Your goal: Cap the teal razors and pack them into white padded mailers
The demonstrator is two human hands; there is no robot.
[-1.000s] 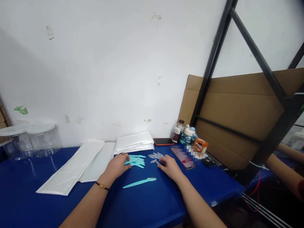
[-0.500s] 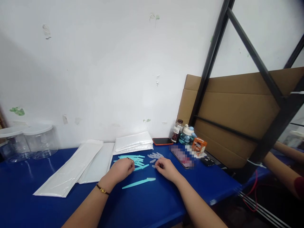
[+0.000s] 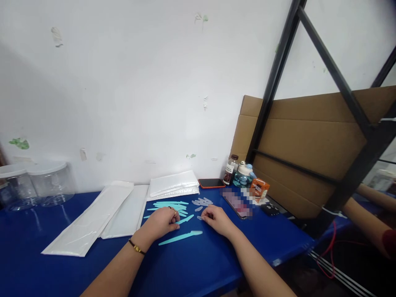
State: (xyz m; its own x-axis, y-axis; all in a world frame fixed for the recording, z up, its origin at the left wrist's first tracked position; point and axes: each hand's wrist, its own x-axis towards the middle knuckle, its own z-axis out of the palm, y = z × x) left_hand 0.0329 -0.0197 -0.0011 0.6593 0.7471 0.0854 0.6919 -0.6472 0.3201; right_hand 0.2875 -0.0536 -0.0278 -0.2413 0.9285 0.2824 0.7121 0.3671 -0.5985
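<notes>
My left hand (image 3: 167, 220) has its fingers closed at the handle end of a teal eyebrow razor (image 3: 186, 219); the fingers cover that end. Behind it lies a loose pile of similar teal razors (image 3: 170, 204), partly hidden by the hand. My right hand (image 3: 215, 218) pinches a small translucent blade cap (image 3: 199, 217) between thumb and fingers, close to the razor's head but apart from it. Several more translucent caps (image 3: 202, 201) lie just beyond my right hand. One single razor (image 3: 181, 237) rests on the table nearer to me, below both hands.
White padded mailers (image 3: 89, 218) lie on the blue table (image 3: 192, 272) at left, with more mailers (image 3: 173, 183) by the wall. Clear jars (image 3: 52, 183) stand far left. A phone (image 3: 212, 183), bottles (image 3: 243, 176) and an orange box (image 3: 259, 189) are at right, beside a black metal frame (image 3: 272, 90).
My left hand has shifted slightly right and towards me, onto the handle of the razor. My right hand stays nearly in place with the cap. The view has moved slightly.
</notes>
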